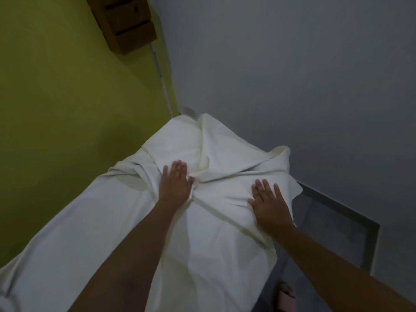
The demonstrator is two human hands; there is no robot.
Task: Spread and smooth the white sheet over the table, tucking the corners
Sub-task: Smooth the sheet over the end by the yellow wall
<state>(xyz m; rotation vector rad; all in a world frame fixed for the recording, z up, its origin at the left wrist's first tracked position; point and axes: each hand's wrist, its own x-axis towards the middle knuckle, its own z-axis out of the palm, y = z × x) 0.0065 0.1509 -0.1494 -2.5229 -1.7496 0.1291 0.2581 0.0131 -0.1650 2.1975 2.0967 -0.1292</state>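
Corner of yellow-green wall [67,86] and grey wall [292,64], wooden shelf unit [126,21] high up. White sheet [202,233] covers the table, bunched in folds at the far end. Left hand [176,183] flat, fingers together, pressing beside a fold; right hand [269,202] flat, fingers spread, on sheet near its right edge. Grey floor [333,233] right.

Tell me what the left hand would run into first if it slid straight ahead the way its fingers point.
The left hand lies flat on the white sheet, fingers pointing toward the far corner. It would likely meet first the raised cream fold bunched just ahead, then the sheet's far edge near the wall; depth is hard to judge.
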